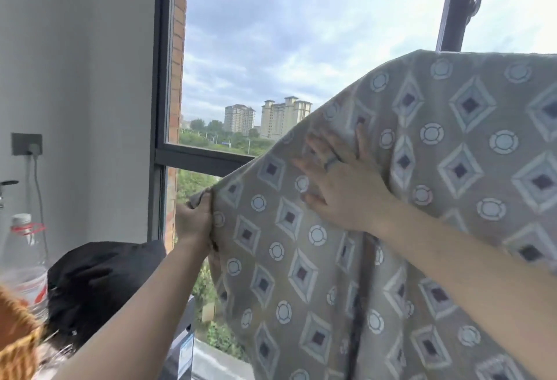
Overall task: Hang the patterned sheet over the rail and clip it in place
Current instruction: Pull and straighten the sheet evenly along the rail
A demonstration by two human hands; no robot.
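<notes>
The grey-beige fabric sheet patterned with blue diamonds and rings (422,229) is up against the window (205,159), top edge high on the right. That's where the rail must be, though it's hidden under the cloth. Left hand (194,219) grips the bunched corner; right hand (343,189) lies flat on the fabric, fingers spread. Draped, I'd say, but not squared up, and there's no clip in sight.
</notes>
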